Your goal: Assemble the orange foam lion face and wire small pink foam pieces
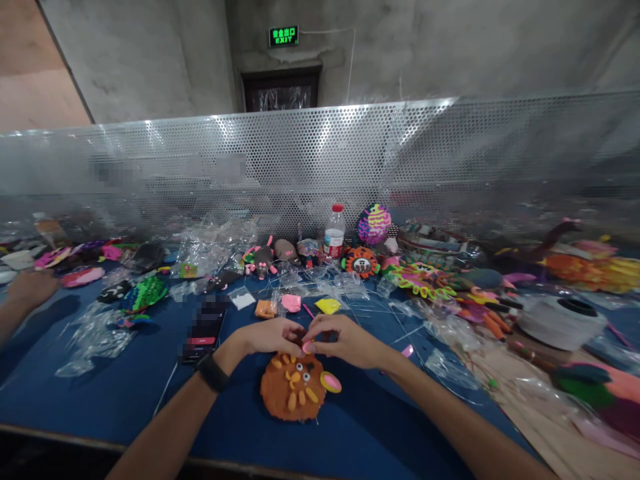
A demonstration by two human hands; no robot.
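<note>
On the blue table in front of me lies a round orange clay animal face (pixel 281 393) with yellow strips, two white eyes and a yellow-and-pink ear (pixel 331 382) at its right side. Just above its top edge, my left hand (pixel 274 335) and my right hand (pixel 347 341) meet with bent fingers. Between their fingertips is a small pink clay piece (pixel 307 347), partly covered by the fingers. Both hands are closed on this piece. Small packs of orange clay (pixel 266 309), pink clay (pixel 291 304) and yellow clay (pixel 328 306) lie beyond my hands.
A phone (pixel 204 333) lies left of my arm. Clay figures, plastic wrappers and a red-capped bottle (pixel 335 233) line the back, before a perforated metal screen (pixel 320 153). A white roll (pixel 563 323) stands right. Another person's hand (pixel 34 288) rests at far left.
</note>
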